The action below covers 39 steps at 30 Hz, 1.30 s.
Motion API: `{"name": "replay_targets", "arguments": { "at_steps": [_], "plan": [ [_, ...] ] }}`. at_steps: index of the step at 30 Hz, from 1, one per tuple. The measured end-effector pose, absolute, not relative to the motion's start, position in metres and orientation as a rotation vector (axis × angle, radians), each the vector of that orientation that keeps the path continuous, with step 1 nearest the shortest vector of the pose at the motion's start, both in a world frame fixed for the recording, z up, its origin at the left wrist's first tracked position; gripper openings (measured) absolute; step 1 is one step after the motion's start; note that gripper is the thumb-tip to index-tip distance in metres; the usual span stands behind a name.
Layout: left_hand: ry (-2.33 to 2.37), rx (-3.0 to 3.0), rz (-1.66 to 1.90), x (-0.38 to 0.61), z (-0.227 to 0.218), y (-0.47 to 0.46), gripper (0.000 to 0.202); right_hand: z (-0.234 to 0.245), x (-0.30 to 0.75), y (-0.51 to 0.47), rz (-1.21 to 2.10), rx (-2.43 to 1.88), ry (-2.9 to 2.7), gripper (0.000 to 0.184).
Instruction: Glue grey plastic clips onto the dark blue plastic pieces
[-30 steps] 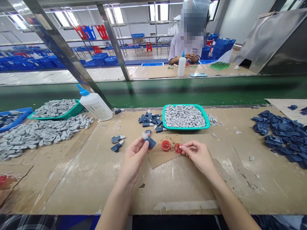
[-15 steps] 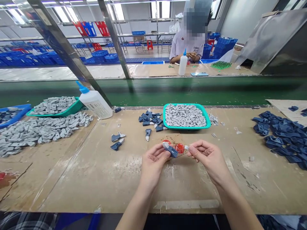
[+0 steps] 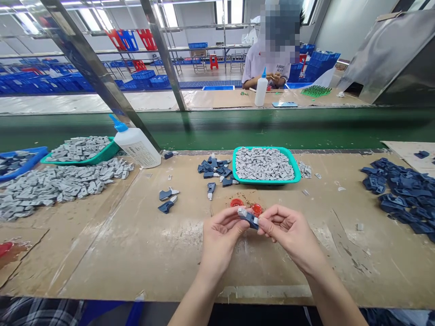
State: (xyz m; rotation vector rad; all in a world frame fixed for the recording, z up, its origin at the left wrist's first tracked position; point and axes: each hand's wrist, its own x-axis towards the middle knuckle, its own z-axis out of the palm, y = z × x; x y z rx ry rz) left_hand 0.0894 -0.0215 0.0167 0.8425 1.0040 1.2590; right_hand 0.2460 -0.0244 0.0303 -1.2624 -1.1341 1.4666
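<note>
Between thumb and fingers, my left hand [image 3: 222, 237] grips a dark blue plastic part [image 3: 249, 219] with a light grey tip at its upper left end. My right hand [image 3: 287, 228] pinches a small light grey plastic piece [image 3: 256, 221], which meets the right end of the blue part. Just behind my hands lie two red caps [image 3: 236, 203], one partly covered by my fingers. A teal tray [image 3: 295, 174] full of small grey pieces stands farther back, with several blue parts [image 3: 222, 170] heaped at its left.
A large pile of blue parts [image 3: 401, 192] lies at the right. On the left are grey pieces [image 3: 71, 183], a green tray [image 3: 102, 155] and a white bottle [image 3: 139, 147]. Beyond the green belt [image 3: 217, 129], a person [image 3: 268, 68] sits working with both hands.
My right hand has moved left, bringing the grey piece against the right end of the blue part. The gap between my hands has narrowed.
</note>
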Motion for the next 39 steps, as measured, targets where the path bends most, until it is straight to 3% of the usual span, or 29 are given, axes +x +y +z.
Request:
{"name": "replay_targets", "arguments": {
  "at_steps": [10,15,19,21,25,28,32,39],
  "plan": [
    [1.046,1.018,1.245,0.091,0.018,-0.027,0.019,0.028,0.249,-0.028,1.673,-1.243,-1.196,0.036],
    [0.952,0.883,1.072,0.09,0.024,-0.021,0.043,0.03,0.242,-0.029,1.598,-1.25,-1.163,0.034],
    [0.971,0.902,1.069,0.08,0.019,-0.016,0.044,0.032,0.249,-0.02,1.593,-1.283,-1.306,0.035],
    [1.041,0.994,1.139,0.068,0.012,-0.013,0.04,0.033,0.263,-0.005,1.422,-1.357,-1.42,0.035],
    [1.305,1.166,1.291,0.031,-0.004,-0.006,0.036,0.031,0.297,0.051,0.722,-1.614,-1.588,0.022],
    [1.551,1.282,1.297,-0.002,-0.009,-0.006,0.035,0.027,0.305,0.102,0.498,-1.797,-1.762,0.022],
    [1.789,1.379,1.23,-0.041,-0.011,-0.01,0.037,0.018,0.288,0.149,0.454,-1.863,-1.98,0.016],
    [2.014,1.944,0.96,-0.087,-0.019,0.015,0.043,0.003,0.277,0.158,0.39,-1.845,-2.042,0.027]
  ]
}}
